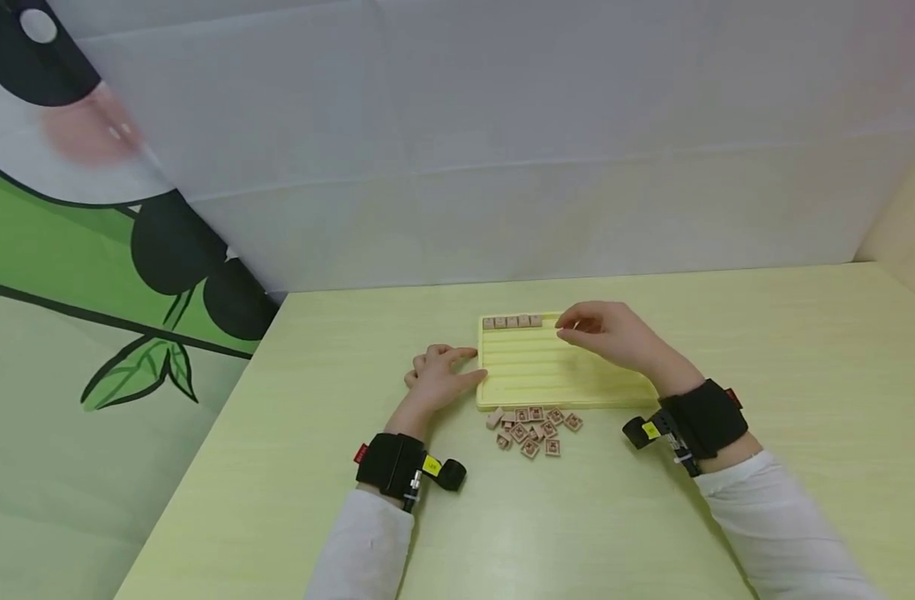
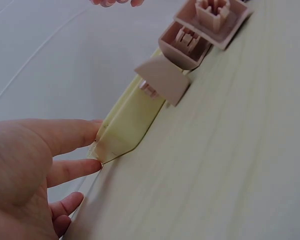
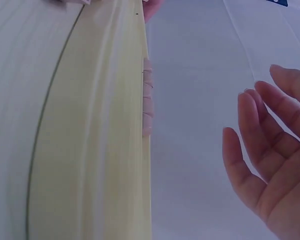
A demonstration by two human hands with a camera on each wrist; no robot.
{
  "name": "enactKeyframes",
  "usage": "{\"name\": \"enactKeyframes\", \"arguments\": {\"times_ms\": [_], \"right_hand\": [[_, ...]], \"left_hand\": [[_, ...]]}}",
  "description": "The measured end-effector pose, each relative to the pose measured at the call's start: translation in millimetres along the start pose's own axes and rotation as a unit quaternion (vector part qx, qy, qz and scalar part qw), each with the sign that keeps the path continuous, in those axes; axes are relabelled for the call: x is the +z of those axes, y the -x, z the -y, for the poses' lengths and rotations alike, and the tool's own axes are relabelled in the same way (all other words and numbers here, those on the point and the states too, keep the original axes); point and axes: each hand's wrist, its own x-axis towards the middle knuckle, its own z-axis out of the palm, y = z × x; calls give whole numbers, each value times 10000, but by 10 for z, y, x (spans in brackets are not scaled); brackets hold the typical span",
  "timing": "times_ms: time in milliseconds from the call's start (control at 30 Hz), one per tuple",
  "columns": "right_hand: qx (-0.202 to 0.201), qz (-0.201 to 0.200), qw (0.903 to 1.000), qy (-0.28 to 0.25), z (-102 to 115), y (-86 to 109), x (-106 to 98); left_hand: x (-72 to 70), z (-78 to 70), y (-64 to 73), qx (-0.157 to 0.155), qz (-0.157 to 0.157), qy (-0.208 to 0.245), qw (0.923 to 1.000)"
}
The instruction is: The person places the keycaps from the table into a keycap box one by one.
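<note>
A ridged yellow tray (image 1: 528,367) lies on the table, with a row of pink keycaps (image 1: 512,322) along the left part of its far edge. My left hand (image 1: 437,377) is at the tray's left side; in the left wrist view its extended fingers (image 2: 75,172) touch the tray's end. Above the tray's far part, just right of the row, hovers my right hand (image 1: 611,340). Its fingers are loosely bent and apart in the right wrist view, with nothing visible between them. Loose keycaps (image 1: 530,448) lie in a pile by the tray's near edge, some upside down or tilted.
The pale wooden table (image 1: 562,533) extends around the tray. Behind it rises a white cloth backdrop (image 1: 502,217), with a printed cartoon sheet (image 1: 52,250) at the left. Both wrists wear black camera straps (image 1: 703,419).
</note>
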Motion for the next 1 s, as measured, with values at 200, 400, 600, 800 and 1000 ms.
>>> {"name": "enactKeyframes", "arguments": {"times_ms": [200, 400, 600, 800, 1000], "right_hand": [[-374, -94, 9991, 192, 137, 68, -15], [-811, 334, 9951, 446, 333, 146, 1], [-977, 976, 9875, 762, 459, 211, 68], [-880, 1247, 9827, 1053, 494, 213, 167], [-838, 1479, 9743, 1479, 569, 250, 324]], "left_hand": [[-31, 19, 5, 1, 14, 10, 10000], [-66, 36, 0, -24, 19, 47, 10000], [-67, 39, 3, -33, 37, 34, 10000], [-62, 28, -7, 6, -10, 39, 10000], [-67, 32, 6, 34, 14, -1, 10000]]}}
